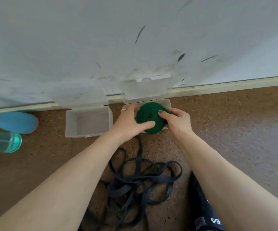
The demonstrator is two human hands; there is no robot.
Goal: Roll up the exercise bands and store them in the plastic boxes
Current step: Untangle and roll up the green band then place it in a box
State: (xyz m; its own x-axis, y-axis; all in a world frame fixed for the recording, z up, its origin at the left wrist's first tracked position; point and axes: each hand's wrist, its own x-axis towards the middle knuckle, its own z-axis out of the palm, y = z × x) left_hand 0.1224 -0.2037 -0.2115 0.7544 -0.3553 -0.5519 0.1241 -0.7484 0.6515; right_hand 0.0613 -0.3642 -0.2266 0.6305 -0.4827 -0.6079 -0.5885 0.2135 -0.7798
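Green rolled band (149, 118), flat coil face up, gripped by left hand (130, 120) and right hand (178, 120) over right box (167, 102).

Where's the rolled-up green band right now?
In the head view, centre: the rolled green band is gripped by both hands over the right-hand plastic box against the wall.

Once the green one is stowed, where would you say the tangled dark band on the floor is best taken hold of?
Probably at one free outer loop of the dark band, such as the one bulging at its far right edge, coming from above. The band lies flat on the floor in crossed, overlapping loops, so gripping the knotted middle would likely lift the whole tangle; an outer loop can be pinched and drawn out for rolling.
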